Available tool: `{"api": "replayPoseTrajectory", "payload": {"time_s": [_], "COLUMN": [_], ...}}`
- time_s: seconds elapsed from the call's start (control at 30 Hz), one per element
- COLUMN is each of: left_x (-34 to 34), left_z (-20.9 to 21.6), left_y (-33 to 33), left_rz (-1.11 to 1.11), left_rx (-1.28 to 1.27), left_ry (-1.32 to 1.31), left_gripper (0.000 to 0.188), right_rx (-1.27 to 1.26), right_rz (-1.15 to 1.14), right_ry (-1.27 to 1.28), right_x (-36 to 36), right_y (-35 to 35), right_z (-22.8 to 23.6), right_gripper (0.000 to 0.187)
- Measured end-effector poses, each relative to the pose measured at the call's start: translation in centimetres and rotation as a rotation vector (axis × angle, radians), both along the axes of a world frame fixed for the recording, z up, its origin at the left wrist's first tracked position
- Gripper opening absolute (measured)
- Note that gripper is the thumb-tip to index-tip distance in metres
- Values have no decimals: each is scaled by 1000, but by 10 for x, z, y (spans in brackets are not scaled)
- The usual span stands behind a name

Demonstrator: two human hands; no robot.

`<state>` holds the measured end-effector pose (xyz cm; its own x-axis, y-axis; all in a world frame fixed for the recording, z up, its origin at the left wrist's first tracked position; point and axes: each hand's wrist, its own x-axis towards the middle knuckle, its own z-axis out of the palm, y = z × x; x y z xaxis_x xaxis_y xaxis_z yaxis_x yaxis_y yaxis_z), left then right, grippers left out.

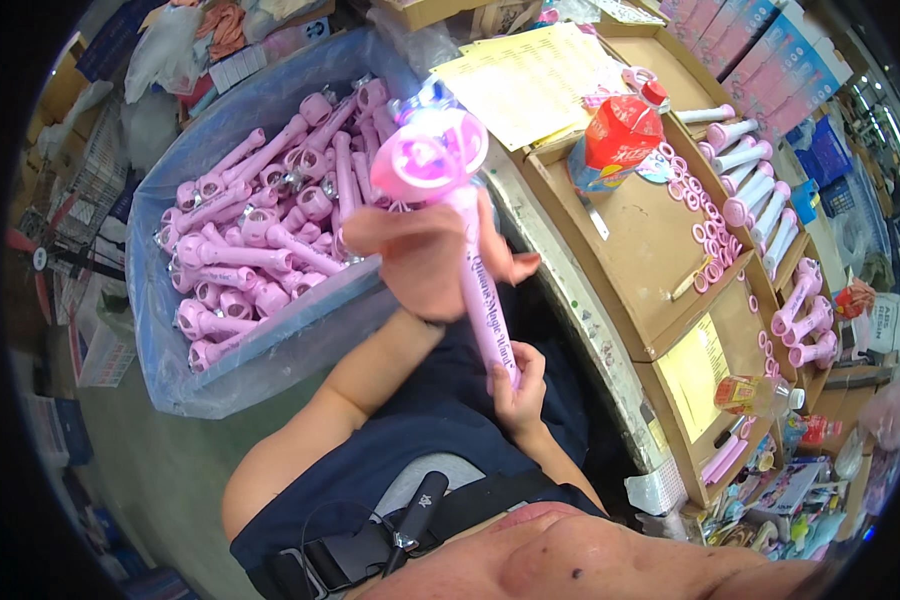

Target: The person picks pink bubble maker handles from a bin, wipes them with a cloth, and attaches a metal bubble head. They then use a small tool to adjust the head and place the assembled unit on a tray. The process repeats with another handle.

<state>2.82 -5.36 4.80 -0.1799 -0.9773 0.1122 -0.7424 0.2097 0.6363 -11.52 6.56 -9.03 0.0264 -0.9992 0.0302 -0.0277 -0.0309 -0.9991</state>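
A pink toy wand point(482, 300) stands upright in front of my body, its ring-shaped head point(432, 160) bright with light and topped by blue-purple pieces. Dark lettering runs down its handle. My right hand point(520, 392) is closed around the handle's lower end. Just below the head, my left hand point(415, 262) is behind the wand, blurred by motion, with its thumb and fingers spread to either side. Whether that palm touches the wand cannot be made out. Left of the wand, a large blue plastic-lined bin point(160, 372) holds many similar pink wands point(235, 250).
At right, a workbench point(570, 320) carries cardboard trays point(610, 290) with pink rings point(715, 235), a red drink carton-like bottle point(620, 140) and yellow sheets point(525, 85). White-and-pink wand parts point(760, 200) lie beyond. A clear bottle point(755, 396) lies near the tray's front.
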Motion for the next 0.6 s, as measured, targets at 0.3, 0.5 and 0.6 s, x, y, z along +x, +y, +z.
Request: {"api": "replayPoseTrajectory", "payload": {"time_s": [0.3, 0.5, 0.6], "left_x": [11, -10, -22], "left_z": [-42, -61, -68], "left_y": [21, 22, 44], "left_rz": [-505, -972, -721], "left_rx": [110, -137, 288], "left_ry": [1012, 776, 558], "left_gripper": [16, 25, 13], "right_rx": [-79, -66, -169], "right_rz": [-195, -232, -276], "right_ry": [-301, -630, -666], "right_x": [-32, -54, -71], "right_y": [-76, -158, -171], "right_z": [66, 100, 107], "right_gripper": [30, 53, 49]}}
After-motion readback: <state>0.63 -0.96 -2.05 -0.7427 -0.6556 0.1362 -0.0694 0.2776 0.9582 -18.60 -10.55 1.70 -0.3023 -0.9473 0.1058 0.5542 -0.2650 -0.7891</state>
